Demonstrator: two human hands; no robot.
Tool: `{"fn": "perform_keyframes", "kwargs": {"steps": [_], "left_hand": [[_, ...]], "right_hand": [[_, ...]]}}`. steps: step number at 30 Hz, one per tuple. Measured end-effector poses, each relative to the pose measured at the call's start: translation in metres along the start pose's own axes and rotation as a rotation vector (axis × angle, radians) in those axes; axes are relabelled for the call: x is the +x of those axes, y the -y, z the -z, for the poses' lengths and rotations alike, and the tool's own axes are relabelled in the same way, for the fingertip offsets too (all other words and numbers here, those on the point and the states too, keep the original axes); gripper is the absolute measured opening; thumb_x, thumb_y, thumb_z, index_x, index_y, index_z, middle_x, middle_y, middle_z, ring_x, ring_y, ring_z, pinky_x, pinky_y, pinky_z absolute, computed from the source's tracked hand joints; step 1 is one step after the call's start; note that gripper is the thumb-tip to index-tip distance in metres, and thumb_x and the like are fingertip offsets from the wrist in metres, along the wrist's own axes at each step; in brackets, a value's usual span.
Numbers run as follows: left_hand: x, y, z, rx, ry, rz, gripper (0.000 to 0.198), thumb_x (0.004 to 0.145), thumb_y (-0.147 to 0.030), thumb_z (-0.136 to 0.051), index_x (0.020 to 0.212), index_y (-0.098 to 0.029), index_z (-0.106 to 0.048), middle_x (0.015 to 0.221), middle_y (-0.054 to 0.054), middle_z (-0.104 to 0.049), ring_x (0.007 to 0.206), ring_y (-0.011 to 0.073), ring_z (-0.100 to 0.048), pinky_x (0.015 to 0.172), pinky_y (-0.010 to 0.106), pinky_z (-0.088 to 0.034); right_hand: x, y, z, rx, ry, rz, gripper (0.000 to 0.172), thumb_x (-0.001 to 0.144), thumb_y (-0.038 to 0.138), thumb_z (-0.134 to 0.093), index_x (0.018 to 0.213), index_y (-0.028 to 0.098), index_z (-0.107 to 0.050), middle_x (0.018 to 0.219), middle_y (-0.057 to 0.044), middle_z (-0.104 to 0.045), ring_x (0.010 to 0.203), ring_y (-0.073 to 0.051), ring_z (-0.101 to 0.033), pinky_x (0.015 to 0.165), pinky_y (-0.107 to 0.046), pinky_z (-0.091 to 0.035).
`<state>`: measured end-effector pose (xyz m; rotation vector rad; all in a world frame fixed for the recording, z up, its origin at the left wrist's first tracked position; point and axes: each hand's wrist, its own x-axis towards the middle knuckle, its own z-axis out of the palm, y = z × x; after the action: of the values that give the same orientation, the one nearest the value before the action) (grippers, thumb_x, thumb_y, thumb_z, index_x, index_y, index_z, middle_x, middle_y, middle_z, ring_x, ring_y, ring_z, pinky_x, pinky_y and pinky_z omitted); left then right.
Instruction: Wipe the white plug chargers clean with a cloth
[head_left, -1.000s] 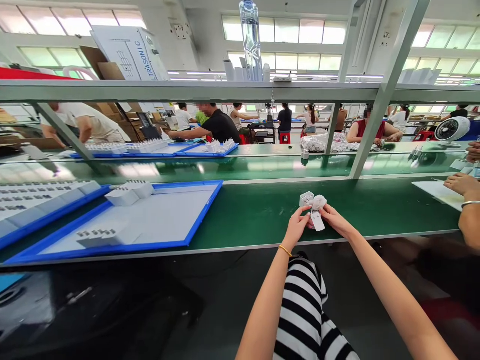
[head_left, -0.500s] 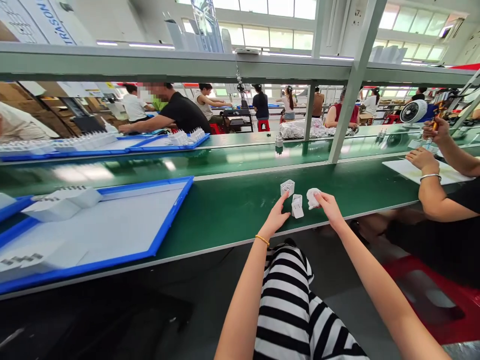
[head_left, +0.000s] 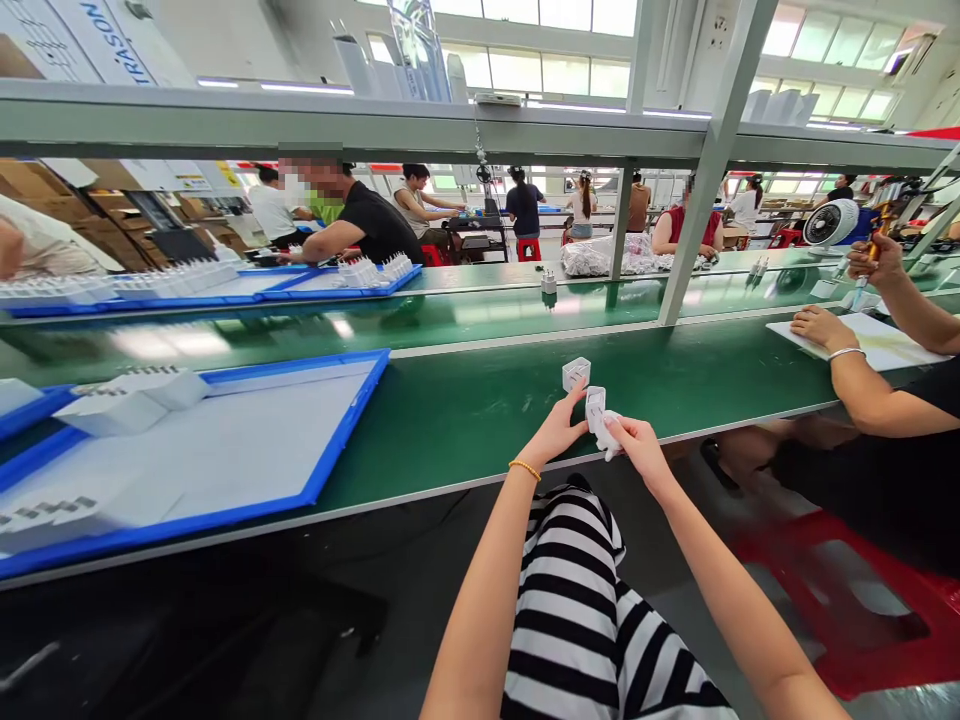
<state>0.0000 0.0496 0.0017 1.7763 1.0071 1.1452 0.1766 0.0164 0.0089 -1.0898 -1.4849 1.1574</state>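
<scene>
Near the front edge of the green bench, my left hand (head_left: 559,428) has its fingers closed on a small white housing (head_left: 595,406) that is open on top. A crumpled white cloth (head_left: 608,436) is pinched in my right hand (head_left: 636,450) and touches the lower end of that housing. Another white housing (head_left: 576,374) stands on the bench just beyond my left fingertips. Its inside shows small dark parts, too small to make out.
Left on the bench lies a blue-edged tray (head_left: 345,430) with white blocks. A metal post (head_left: 694,200) rises behind the bench. At the right, a co-worker's hands (head_left: 874,262) hold a tool over a white board (head_left: 885,345). A conveyor (head_left: 465,313) runs beyond.
My right hand has moved left with the cloth, up against the housing. My left hand has closed on the housing, now slightly raised. The co-worker's lower hand has shifted left.
</scene>
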Motion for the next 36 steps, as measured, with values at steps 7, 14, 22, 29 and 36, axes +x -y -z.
{"fn": "perform_keyframes", "kwargs": {"steps": [7, 14, 22, 29, 36], "left_hand": [[0.004, -0.001, -0.008, 0.122, -0.088, -0.003, 0.071, 0.071, -0.022, -0.072, 0.139, -0.027, -0.051, 0.130, 0.008, -0.062, 0.122, 0.0275, -0.053, 0.108, 0.043, -0.039], [0.005, -0.003, -0.012, 0.227, -0.105, 0.027, 0.066, 0.068, -0.030, -0.076, 0.129, -0.018, -0.054, 0.129, 0.014, -0.056, 0.124, 0.0316, -0.048, 0.108, 0.046, -0.035], [0.001, -0.005, -0.014, 0.076, -0.107, 0.081, 0.048, 0.068, -0.028, -0.075, 0.103, -0.021, -0.044, 0.108, 0.006, -0.062, 0.101, 0.0217, -0.060, 0.093, 0.037, -0.044], [-0.001, -0.005, -0.014, 0.092, -0.182, 0.109, 0.045, 0.066, -0.025, -0.075, 0.096, -0.022, -0.041, 0.090, -0.001, -0.058, 0.081, 0.0151, -0.058, 0.075, 0.029, -0.045], [0.001, 0.000, -0.014, -0.036, -0.167, 0.118, 0.055, 0.062, -0.032, -0.082, 0.101, -0.021, -0.044, 0.091, 0.000, -0.061, 0.085, 0.0159, -0.060, 0.078, 0.030, -0.048]], "right_hand": [[0.006, 0.000, 0.001, -0.412, -0.206, 0.085, 0.060, 0.083, 0.076, -0.039, 0.060, 0.023, -0.055, 0.052, -0.001, -0.053, 0.053, -0.017, -0.048, 0.051, -0.027, -0.035], [0.005, 0.025, -0.004, -0.878, -0.314, -0.033, 0.045, 0.084, 0.069, -0.049, 0.076, 0.026, -0.061, 0.073, -0.005, -0.068, 0.065, -0.021, -0.059, 0.056, -0.027, -0.031], [0.002, 0.041, -0.021, -1.169, -0.333, 0.056, 0.035, 0.096, 0.051, -0.044, 0.092, 0.021, -0.063, 0.087, -0.006, -0.071, 0.078, -0.019, -0.063, 0.057, -0.026, -0.023], [-0.003, 0.027, -0.019, -1.221, -0.275, 0.187, 0.038, 0.096, 0.054, -0.045, 0.098, 0.019, -0.060, 0.092, -0.010, -0.069, 0.095, -0.024, -0.060, 0.059, -0.026, -0.030], [0.004, 0.026, -0.009, -1.219, -0.198, 0.279, 0.030, 0.103, 0.037, -0.034, 0.099, 0.018, -0.057, 0.101, -0.011, -0.068, 0.097, -0.024, -0.057, 0.070, -0.029, -0.038]]}}
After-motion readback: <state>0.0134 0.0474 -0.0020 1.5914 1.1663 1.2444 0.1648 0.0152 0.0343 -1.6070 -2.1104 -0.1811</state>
